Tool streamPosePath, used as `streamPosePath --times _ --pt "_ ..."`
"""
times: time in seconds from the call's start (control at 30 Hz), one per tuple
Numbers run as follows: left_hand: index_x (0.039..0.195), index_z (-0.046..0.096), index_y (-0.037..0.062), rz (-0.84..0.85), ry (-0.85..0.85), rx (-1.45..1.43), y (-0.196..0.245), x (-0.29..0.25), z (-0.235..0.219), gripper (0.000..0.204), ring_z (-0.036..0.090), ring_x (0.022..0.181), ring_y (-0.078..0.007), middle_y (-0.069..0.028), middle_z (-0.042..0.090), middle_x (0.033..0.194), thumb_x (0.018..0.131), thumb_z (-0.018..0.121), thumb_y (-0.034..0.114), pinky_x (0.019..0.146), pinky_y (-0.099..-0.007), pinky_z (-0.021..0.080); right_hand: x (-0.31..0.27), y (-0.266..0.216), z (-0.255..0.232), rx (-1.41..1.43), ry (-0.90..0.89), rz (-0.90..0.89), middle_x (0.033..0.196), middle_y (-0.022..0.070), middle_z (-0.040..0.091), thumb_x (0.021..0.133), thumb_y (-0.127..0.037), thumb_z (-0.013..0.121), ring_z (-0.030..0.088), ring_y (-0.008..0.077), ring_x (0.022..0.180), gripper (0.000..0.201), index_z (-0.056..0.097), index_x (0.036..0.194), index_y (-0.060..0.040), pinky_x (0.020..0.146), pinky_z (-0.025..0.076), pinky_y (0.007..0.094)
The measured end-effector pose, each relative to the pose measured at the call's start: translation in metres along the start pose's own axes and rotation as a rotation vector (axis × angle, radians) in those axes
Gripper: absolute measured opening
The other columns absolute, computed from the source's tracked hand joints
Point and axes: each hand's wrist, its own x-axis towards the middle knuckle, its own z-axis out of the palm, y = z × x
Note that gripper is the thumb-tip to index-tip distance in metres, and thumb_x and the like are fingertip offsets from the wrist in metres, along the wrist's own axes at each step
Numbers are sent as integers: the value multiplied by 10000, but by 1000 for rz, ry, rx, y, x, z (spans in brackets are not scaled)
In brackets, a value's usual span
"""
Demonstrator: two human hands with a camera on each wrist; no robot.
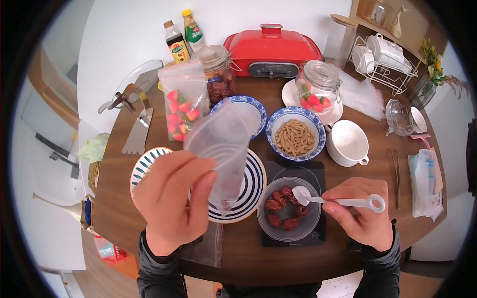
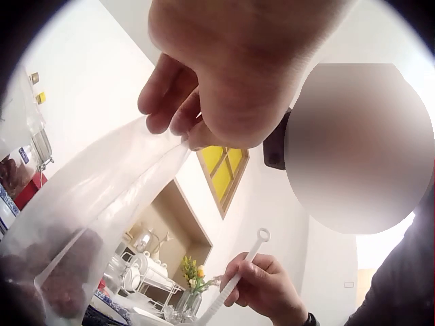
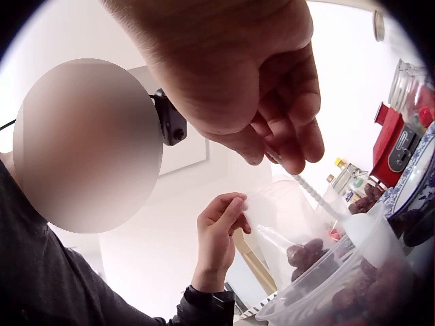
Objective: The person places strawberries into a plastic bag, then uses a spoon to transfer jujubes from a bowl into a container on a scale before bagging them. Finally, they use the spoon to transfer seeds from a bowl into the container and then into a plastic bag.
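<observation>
My left hand (image 1: 174,198) pinches the top edge of a clear plastic bag (image 1: 218,136), which hangs over the blue-striped plate (image 1: 256,184). Dark red dates (image 2: 64,265) show through the bag in the left wrist view. Between thumb and fingers, my right hand (image 1: 362,208) holds a white plastic spoon (image 1: 348,202) by its ring-ended handle. The spoon's bowl is over the right side of a clear plastic bowl (image 1: 263,226), close to the red dates (image 1: 290,224) lying in it. A black scale (image 1: 318,236) sits beneath that bowl.
Behind are a blue-rimmed bowl (image 1: 271,126) of tan sticks, another blue-rimmed bowl (image 1: 248,111), a white cup (image 1: 348,144) and a bag of strawberry-like pieces (image 1: 181,111). A red cooker (image 1: 273,47) and glass jars (image 1: 320,74) stand farther back. Tweezers (image 1: 396,179) lie at right.
</observation>
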Motion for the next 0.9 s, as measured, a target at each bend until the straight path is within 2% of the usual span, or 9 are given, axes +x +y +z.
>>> streamPosePath --times 0.1,0.2,0.33,0.4,0.5,0.63,0.73,0.83,0.9 --pt "972 712 31 -28 306 82 0 -5 -3 208 644 839 -307 -114 671 929 782 678 -46 708 -347 514 1 -1 -1 -10 2 -8 758 72 705 790 -126 824 658 257 597 162 713 880 -49 516 486 323" --pt "980 697 36 48 178 148 4 -4 -10 207 634 784 -297 -123 664 911 785 693 -33 684 -337 512 1 -3 -2 -7 0 5 758 65 710 787 -130 829 665 250 603 169 709 871 -46 527 500 318" --pt "960 674 25 -203 -133 -50 -7 0 2 157 623 734 -280 -148 634 859 810 711 -8 631 -305 496 2 -6 -3 -2 -6 2 759 59 715 789 -136 832 672 245 610 165 709 855 -47 537 511 316" --pt "974 664 -1 -114 17 -17 -13 -2 6 112 622 733 -250 -143 638 894 865 688 -2 630 -291 488 1 -5 -4 -11 -7 11 760 59 715 792 -138 831 672 246 610 162 709 849 -48 537 512 317" --pt "1057 613 -35 -220 155 -56 -13 -5 -4 98 560 764 -116 -94 591 1079 993 595 37 676 -225 475 -1 -3 -2 0 17 6 762 59 716 795 -140 829 673 249 613 162 711 855 -46 538 512 317" --pt "1053 617 -37 -213 161 -53 -12 -4 1 93 572 773 -138 -103 595 1081 983 586 16 691 -244 487 -1 -2 -1 48 -11 24 766 70 713 811 -142 814 675 255 620 155 715 885 -48 542 511 321" --pt "999 661 -6 -98 238 -4 -12 -2 3 105 609 751 -231 -145 643 968 895 666 0 644 -279 483 -2 -1 2 74 15 19 770 84 712 822 -138 798 677 262 626 151 715 913 -50 546 512 325" --pt "985 671 25 2 135 84 -8 0 -1 150 625 721 -262 -126 655 969 838 695 8 630 -289 492 -1 -2 0 81 35 9 773 96 711 828 -134 785 679 270 628 150 712 930 -51 547 513 327" --pt "969 677 68 43 -161 35 -3 0 2 209 631 687 -253 -82 656 966 769 731 42 590 -305 493 0 -4 0 50 24 0 774 101 709 829 -131 781 680 274 628 151 710 936 -51 547 513 328"
